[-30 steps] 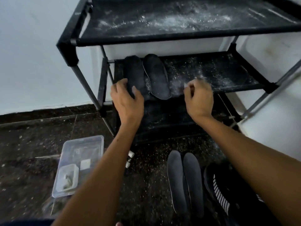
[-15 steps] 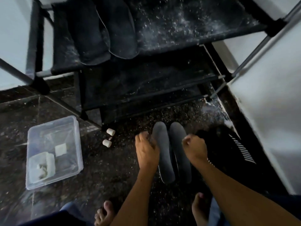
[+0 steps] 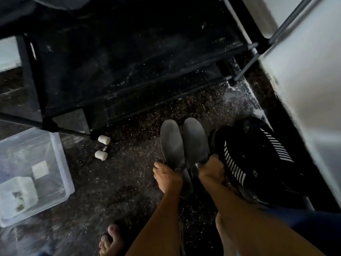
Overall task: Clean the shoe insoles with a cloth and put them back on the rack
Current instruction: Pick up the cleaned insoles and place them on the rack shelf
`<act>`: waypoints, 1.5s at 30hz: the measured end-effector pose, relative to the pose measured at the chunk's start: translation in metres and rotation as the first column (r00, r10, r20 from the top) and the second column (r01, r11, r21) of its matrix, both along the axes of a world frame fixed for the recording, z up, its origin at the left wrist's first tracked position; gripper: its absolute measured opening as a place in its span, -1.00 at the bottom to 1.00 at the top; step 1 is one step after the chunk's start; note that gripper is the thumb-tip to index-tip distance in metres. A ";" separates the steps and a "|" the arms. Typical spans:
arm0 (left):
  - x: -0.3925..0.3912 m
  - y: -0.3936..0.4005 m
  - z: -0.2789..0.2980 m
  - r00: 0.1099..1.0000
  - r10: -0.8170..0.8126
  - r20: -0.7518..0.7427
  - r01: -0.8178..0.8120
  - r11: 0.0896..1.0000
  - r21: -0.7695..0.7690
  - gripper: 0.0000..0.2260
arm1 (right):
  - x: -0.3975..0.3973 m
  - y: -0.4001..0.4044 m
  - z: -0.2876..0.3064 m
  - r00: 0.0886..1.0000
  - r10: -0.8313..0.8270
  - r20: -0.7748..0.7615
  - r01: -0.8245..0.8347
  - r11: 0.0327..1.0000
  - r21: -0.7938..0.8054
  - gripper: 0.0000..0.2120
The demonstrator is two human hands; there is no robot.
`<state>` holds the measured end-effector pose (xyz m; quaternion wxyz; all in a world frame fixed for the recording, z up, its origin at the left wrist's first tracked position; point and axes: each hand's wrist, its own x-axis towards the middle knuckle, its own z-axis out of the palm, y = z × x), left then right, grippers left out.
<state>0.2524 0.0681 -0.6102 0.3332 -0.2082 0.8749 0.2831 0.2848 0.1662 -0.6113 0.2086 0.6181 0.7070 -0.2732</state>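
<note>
Hands grip one grey insole each: left hand [image 3: 167, 177] on left insole [image 3: 171, 145], right hand [image 3: 210, 170] on right insole [image 3: 195, 142]; likely pickup step, wiping with a cloth next.

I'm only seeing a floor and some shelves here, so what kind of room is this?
Probably a home entryway or shoe-storage corner. A black fabric-shelved shoe rack stands on a dark speckled floor against a white wall, and a striped black shoe lies beside two grey insoles.

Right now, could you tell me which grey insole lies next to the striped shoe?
The grey insole under the right hand; the other insole lies farther from the striped shoe.
</note>
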 end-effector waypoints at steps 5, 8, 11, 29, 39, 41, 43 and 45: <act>-0.007 -0.003 -0.006 0.995 0.030 0.095 -0.034 0.999 0.041 -0.78 | 0.007 0.011 -0.012 1.000 0.015 -0.025 -0.017 0.995 -0.097 -0.67; -0.011 -0.009 0.001 0.986 0.069 0.154 -0.081 0.994 0.071 -0.79 | 0.010 0.023 -0.008 0.997 0.041 -0.064 -0.054 0.976 -0.212 -0.73; -0.016 -0.012 0.018 0.986 0.068 0.153 -0.084 0.992 0.099 -0.78 | 0.010 0.035 0.004 0.991 -0.012 -0.136 -0.032 0.947 -0.319 -0.73; -0.032 0.009 0.237 0.972 0.128 -0.195 0.039 0.735 0.677 -0.87 | -0.024 0.148 0.272 0.914 0.009 -0.407 -0.267 0.767 -0.584 -0.72; -0.125 0.043 0.343 0.872 0.249 -0.421 0.136 0.704 0.697 -0.88 | -0.115 0.161 0.362 0.749 0.013 -0.663 -0.380 0.827 -0.414 -0.72; -0.149 0.049 0.348 0.855 0.248 -0.456 0.129 0.749 0.650 -0.83 | -0.138 0.161 0.360 0.705 0.033 -0.709 -0.379 0.862 -0.337 -0.72; -0.173 0.054 0.346 0.850 0.240 -0.469 0.116 0.783 0.611 -0.79 | -0.159 0.163 0.355 0.667 0.060 -0.742 -0.364 0.896 -0.255 -0.73; -0.193 0.059 0.342 0.844 0.240 -0.480 0.100 0.809 0.579 -0.75 | -0.178 0.165 0.349 0.646 0.067 -0.761 -0.341 0.917 -0.208 -0.76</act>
